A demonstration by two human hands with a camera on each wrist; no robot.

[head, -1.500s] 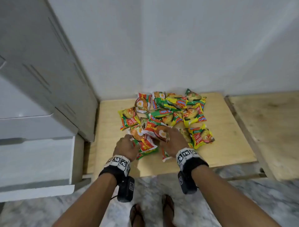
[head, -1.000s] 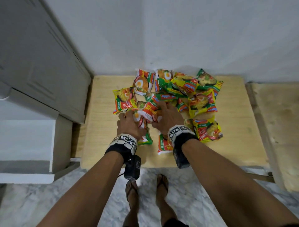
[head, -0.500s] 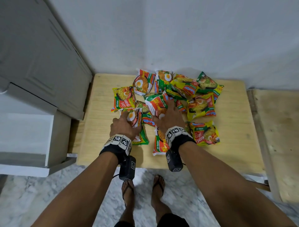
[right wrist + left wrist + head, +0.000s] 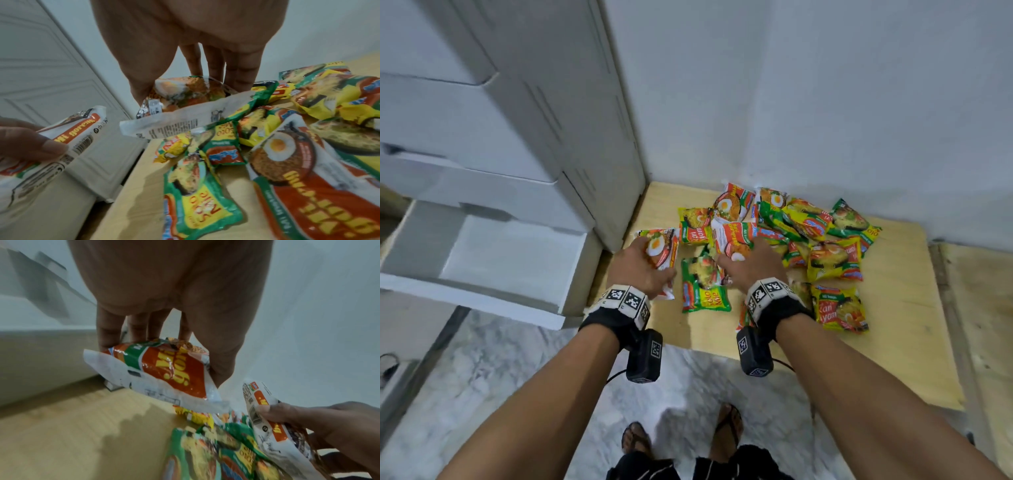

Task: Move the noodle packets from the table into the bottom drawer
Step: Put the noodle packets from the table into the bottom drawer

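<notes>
Left of pile: drawer (image 4: 493, 253) is standing pulled out, bottom one of the unit, open side up, nothing showing inside.
Left hand (image 4: 643, 267): fingers and thumb are curling round a red-and-white packet (image 4: 659, 255), lifting it clear of the table (image 4: 893, 342); in the left wrist view the thumb is pinching one long edge and the fingers the other.
Right hand (image 4: 751, 267): gripping a second red-and-white packet (image 4: 732, 240) the same way, thumb on one side, fingers on the other; whether it is lifted or resting on the pile, I cannot tell.
Key relation: drawer is lying left of both grips; left hand is nearer, just beside the drawer's right wall. My read: left packet should be going in first, right one has to cross over.
Long axis: left packet is running roughly away from the person, tilted a little.
Pile (image 4: 808, 240): rest of the packets are lying overlapped on the table against the wall, right of the hands.
Writing: "Mi goreng" readable on the left packet in the right wrist view; "Soto Mie" on a green one (image 4: 705, 291); "Kari Ayam" on a yellow one (image 4: 839, 308).
Progress: judging by the bare drawer, the job is only starting.
</notes>
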